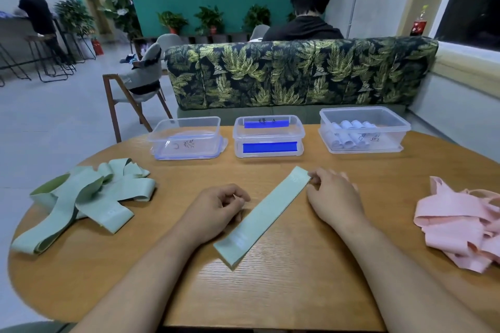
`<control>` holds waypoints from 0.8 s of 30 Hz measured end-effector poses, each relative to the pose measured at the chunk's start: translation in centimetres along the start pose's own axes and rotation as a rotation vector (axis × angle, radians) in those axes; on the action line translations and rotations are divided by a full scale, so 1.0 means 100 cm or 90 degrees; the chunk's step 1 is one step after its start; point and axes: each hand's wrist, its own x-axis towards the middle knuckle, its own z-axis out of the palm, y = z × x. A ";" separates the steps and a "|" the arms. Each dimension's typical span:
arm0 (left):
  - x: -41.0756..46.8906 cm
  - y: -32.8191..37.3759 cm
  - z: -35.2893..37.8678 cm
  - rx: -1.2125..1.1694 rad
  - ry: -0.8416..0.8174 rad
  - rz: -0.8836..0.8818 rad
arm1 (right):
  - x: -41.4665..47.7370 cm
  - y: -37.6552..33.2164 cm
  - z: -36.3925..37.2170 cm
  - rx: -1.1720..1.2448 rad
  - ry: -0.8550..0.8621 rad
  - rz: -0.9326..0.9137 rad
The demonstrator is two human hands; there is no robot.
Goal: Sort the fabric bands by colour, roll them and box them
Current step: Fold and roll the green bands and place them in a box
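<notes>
The near edge of the round wooden table (pixel 297 295) runs just under both forearms, with bare wood between them. On that wood a single green band (pixel 266 213) lies flat and slantwise. Its near end sits inward of the left wrist and its far end lies under the right fingertips.

The left hand (pixel 217 207) has its fingers curled together, knuckles against the band's long left edge; whether they grip that edge cannot be told. The right hand (pixel 334 196) pinches the band's far corner between thumb and forefinger, the other fingers spread loosely beyond it.

Well out from the left fingers, a heap of green bands (pixel 81 197) reaches to the table's left rim. Well out from the right fingers, a heap of pink bands (pixel 460 224) lies at the right rim. Open wood separates each heap from the nearer hand.

Beyond the fingertips, across a bare strip, three clear boxes stand in a row along the far edge. The left box (pixel 186 138) is apart from the middle box (pixel 267 135), which shows blue strips. The right box (pixel 362 130) holds pale rolls.
</notes>
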 end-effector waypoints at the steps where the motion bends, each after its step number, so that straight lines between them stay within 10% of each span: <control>1: 0.000 0.000 0.000 0.001 -0.011 0.003 | 0.001 -0.001 0.001 0.033 -0.012 -0.010; 9: -0.015 0.006 0.003 -0.108 -0.165 0.011 | 0.008 0.002 0.019 0.034 -0.139 -0.192; 24: -0.039 0.010 0.017 0.100 -0.047 0.095 | -0.017 -0.001 0.011 0.021 -0.082 -0.198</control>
